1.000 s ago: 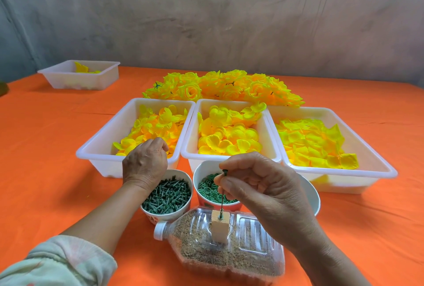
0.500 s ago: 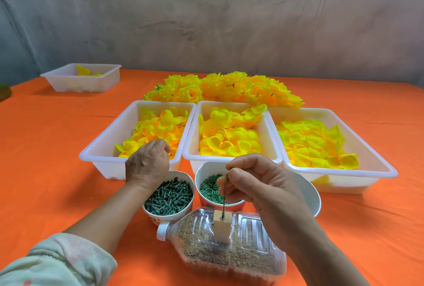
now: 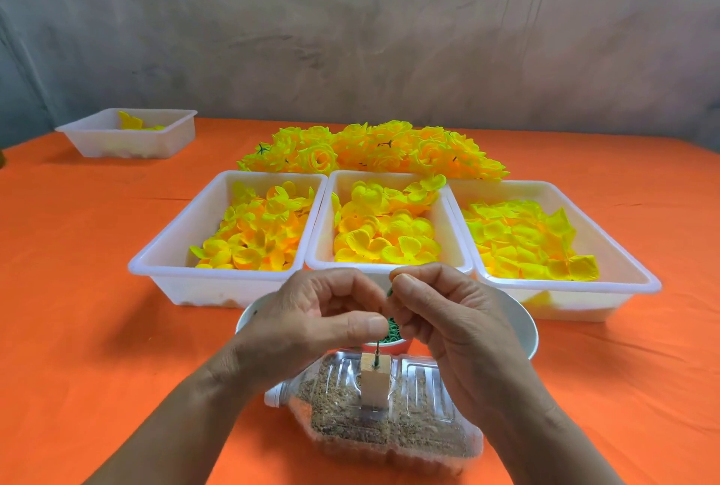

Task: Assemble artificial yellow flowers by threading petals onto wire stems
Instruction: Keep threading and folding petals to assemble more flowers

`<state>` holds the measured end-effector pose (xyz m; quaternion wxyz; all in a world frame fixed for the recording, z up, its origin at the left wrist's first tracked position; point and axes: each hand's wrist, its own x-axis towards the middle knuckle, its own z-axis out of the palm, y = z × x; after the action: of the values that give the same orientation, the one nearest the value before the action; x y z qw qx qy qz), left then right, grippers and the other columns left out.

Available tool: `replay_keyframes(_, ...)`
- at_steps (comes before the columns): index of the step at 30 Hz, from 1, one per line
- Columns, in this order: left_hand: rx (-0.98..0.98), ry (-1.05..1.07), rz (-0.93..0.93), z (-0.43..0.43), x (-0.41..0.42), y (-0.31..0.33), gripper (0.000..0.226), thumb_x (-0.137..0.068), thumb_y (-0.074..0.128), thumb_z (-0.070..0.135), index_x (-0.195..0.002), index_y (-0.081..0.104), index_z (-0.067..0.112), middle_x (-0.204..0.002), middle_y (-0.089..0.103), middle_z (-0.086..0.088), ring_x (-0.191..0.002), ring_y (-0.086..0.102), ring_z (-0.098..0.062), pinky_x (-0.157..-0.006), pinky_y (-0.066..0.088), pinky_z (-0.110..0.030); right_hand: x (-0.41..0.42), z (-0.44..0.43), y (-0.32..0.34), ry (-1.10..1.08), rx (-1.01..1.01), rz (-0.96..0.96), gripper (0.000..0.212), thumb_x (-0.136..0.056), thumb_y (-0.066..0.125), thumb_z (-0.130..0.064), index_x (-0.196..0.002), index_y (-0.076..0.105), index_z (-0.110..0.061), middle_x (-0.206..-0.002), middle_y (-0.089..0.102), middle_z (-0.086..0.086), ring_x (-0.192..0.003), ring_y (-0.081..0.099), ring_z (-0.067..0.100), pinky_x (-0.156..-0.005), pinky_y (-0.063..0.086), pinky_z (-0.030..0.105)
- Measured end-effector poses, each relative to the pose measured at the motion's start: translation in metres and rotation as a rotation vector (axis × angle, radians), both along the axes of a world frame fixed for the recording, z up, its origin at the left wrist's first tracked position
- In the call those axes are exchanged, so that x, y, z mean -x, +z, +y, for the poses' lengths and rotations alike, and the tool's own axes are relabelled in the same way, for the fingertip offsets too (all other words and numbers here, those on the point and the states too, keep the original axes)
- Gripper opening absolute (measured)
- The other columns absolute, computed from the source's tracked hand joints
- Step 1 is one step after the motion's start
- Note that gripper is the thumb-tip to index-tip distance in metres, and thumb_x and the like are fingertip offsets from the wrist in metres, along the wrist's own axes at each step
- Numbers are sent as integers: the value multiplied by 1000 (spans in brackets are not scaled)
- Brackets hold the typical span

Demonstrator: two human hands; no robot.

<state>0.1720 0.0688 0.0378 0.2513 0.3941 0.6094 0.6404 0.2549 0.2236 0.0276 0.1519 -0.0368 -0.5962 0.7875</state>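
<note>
**Desk:** What do you have on the head camera?

**Me:** I see both hands meeting low in the middle, over a wooden block (image 3: 374, 383). The wire stem (image 3: 376, 355) stands upright in the top of that block. My read is that the right hand (image 3: 448, 317) pinches the stem's green tip between thumb and forefinger.

**Desk:** And the left?

**Me:** The left hand (image 3: 311, 321) has its fingers curled, with the thumb tip right against the right hand's fingers. I cannot tell whether it grips anything; the spot is hidden.

**Desk:** Where does the block sit?

**Me:** It stands in a clear plastic bottle (image 3: 428, 441) lying on its side, with brown grit inside. Just behind the hands I see a red cup (image 3: 393, 346) of green rings and a white bowl (image 3: 522, 325).

**Desk:** Petals?

**Me:** I count 3 white trays (image 3: 171, 247) side by side, each holding yellow petals (image 3: 374, 235). Behind them is a heap of finished flowers (image 3: 374, 149). There is 1 small tray (image 3: 97, 142) far left on the orange cloth (image 3: 78, 290).
</note>
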Motion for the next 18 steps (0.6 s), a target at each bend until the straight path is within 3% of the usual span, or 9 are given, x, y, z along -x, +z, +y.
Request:
replay_keyframes(4,-47,28,-38,2,-7,-6,11,-70,75,24,-80,75,22,-76,71,1,-73,67,-9,-68,51,-18,-2,-3,-1,8,6,-1,11,-71,74,-28,-71,70,-18,-65,62,4,-60,50,13,-62,40,29)
replay_keyframes(18,-42,93,-104,3,-6,-11,16,-71,75,31,-83,77,20,-82,75,-5,-81,71,-16,-72,54,-25,-4,-6,-2,-20,-55,0,9,-72,73,-26,-68,70,-18,-66,63,5,-61,52,12,-61,43,29)
